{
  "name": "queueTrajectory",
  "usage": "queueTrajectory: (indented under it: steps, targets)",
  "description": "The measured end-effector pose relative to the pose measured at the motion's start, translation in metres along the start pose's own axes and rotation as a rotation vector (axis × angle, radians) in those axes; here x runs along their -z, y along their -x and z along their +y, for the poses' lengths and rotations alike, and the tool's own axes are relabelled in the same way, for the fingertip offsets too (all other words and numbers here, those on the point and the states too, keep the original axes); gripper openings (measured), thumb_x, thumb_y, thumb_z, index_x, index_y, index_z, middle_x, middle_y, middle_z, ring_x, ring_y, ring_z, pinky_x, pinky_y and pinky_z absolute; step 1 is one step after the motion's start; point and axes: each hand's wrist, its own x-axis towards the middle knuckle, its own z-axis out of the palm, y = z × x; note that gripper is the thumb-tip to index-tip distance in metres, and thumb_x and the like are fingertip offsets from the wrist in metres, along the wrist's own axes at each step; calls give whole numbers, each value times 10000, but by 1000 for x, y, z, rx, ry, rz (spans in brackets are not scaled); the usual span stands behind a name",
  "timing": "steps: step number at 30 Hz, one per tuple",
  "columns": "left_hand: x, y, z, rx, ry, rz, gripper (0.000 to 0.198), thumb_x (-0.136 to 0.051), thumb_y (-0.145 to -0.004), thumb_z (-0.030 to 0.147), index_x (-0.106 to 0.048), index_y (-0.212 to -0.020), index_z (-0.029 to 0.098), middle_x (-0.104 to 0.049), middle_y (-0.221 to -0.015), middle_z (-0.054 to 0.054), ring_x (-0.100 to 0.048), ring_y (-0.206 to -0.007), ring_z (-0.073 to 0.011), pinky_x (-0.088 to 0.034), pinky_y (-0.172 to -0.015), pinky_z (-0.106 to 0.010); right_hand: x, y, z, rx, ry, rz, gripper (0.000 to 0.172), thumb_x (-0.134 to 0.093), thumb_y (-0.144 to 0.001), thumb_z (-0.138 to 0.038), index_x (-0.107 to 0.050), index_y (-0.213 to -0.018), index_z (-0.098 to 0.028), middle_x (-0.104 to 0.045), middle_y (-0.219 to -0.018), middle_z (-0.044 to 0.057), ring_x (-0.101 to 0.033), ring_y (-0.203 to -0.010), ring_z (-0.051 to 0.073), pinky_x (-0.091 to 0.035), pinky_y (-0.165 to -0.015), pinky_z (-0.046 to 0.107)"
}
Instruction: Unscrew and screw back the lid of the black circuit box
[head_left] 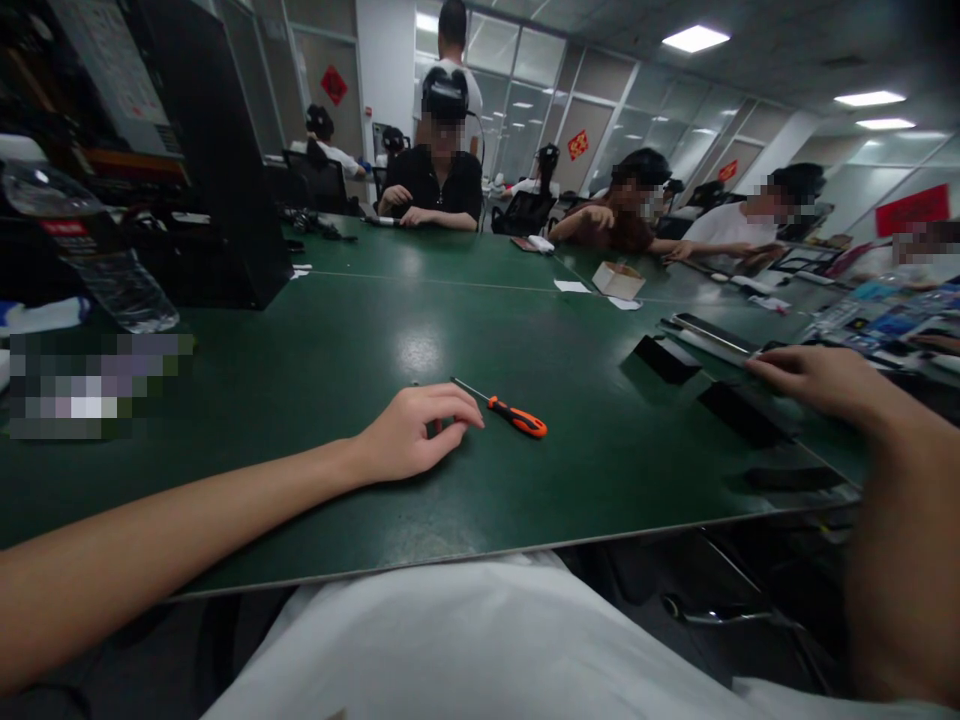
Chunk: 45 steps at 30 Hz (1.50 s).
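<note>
My left hand [415, 432] rests on the green table [315, 380] with its fingers curled in a pinch, the fingertips just left of an orange-handled screwdriver [508, 413]. Whether something small sits between the fingers I cannot make out. The screwdriver lies flat, its metal shaft pointing to the far left. My right hand [814, 382] reaches out to the right, fingers stretched flat, its tips at a dark flat device [712, 333] and near a black block [739, 412].
A water bottle [90, 245] and a black box [217, 170] stand at the left. Another black block [664, 358] and a small cardboard box [618, 280] lie further out. Several people sit round the far side. The table's front edge runs close to my body.
</note>
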Motion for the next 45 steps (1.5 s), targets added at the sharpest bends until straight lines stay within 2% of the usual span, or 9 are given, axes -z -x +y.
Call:
queueTrajectory:
  steps: [3,8,14,19,24,35,39,42,45]
  targets:
    - [0,0,0,3,2,-6,212,-544,-908,80,-727,-986,155,-733,-1051,-85,-708,-927,-188,-576,-856,-321,-14,0,-5,-8,-111,3,323,-550,-879,-418,-733,-939,-159,-748,-999,164,-679,-899,279,-468,-801,343]
    - [0,0,-1,2,3,-9,212,-546,-906,80,-728,-983,154,-736,-1044,-86,-706,-919,-183,-578,-845,-313,-36,5,-14,54,-128,81,294,-500,-854,-428,-657,-801,-185,-728,-971,169,-655,-903,286,-444,-801,354]
    - [0,-1,0,-12,7,3,210,-552,-897,68,-729,-973,153,-739,-1032,-83,-709,-911,-181,-578,-830,-301,-39,3,-11,95,-156,152,284,-472,-825,-433,-578,-698,-203,-684,-831,130,-634,-804,266,-428,-751,349]
    - [0,-1,-1,-18,7,3,216,-550,-900,67,-729,-982,155,-739,-1031,-81,-709,-915,-179,-577,-839,-299,-43,1,-13,99,-155,162,450,-388,-852,-589,-545,-669,-209,-659,-790,143,-606,-761,262,-411,-704,355]
    - [1,0,0,-14,5,-7,213,-549,-904,86,-732,-979,165,-742,-1034,-80,-710,-914,-182,-581,-834,-302,-36,3,-19,130,-155,76,564,-311,-852,-711,-512,-651,-223,-632,-732,139,-580,-694,261,-414,-693,368]
    - [1,0,0,12,16,-19,214,-552,-905,97,-736,-982,173,-746,-1048,-80,-708,-920,-183,-573,-844,-302,-25,7,-27,164,-98,-61,467,-288,-918,-612,-453,-675,-250,-656,-807,162,-583,-770,286,-432,-778,396]
    - [0,-2,2,41,21,6,210,-553,-897,95,-735,-968,171,-745,-1011,-76,-705,-897,-181,-568,-807,-290,-16,-2,-28,105,-52,-134,340,-405,-909,-485,-570,-768,-223,-696,-890,156,-625,-850,298,-441,-806,381]
    - [1,-3,3,79,22,26,202,-548,-901,108,-735,-952,166,-743,-984,-70,-701,-866,-174,-559,-780,-283,-5,-16,-37,31,-10,-176,363,-447,-935,-492,-630,-906,-180,-707,-946,167,-643,-868,301,-445,-781,370]
    - [1,-4,3,105,26,42,199,-548,-900,115,-736,-943,163,-744,-978,-66,-691,-830,-162,-546,-749,-273,2,-33,-58,26,15,-272,386,-506,-945,-519,-633,-908,-157,-705,-901,162,-638,-776,265,-442,-709,340]
